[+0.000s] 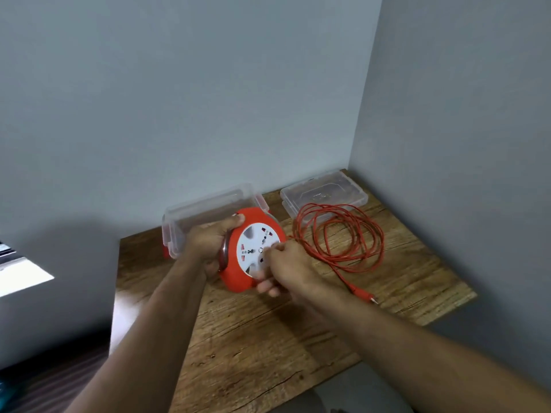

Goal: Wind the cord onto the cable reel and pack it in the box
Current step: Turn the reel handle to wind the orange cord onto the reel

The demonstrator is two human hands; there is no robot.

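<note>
The winding step is in hand, and little of it looks done: most of the thin orange cord [338,234] lies in loose loops on the wooden worktop [268,338] towards its far right corner, its plug end trailing to the right edge. The round orange cable reel with a white socket face [253,251] is held up just above the worktop near the far left corner; the left hand [208,242] is clamped around its rim, and the right hand [283,263] is closed on the face, apparently at the winder. The clear plastic box with red clips [208,210] stands open behind the reel, its clear lid [323,190] beside it. Next, I'd judge, comes steady turning while the cord feeds in untangled.
</note>
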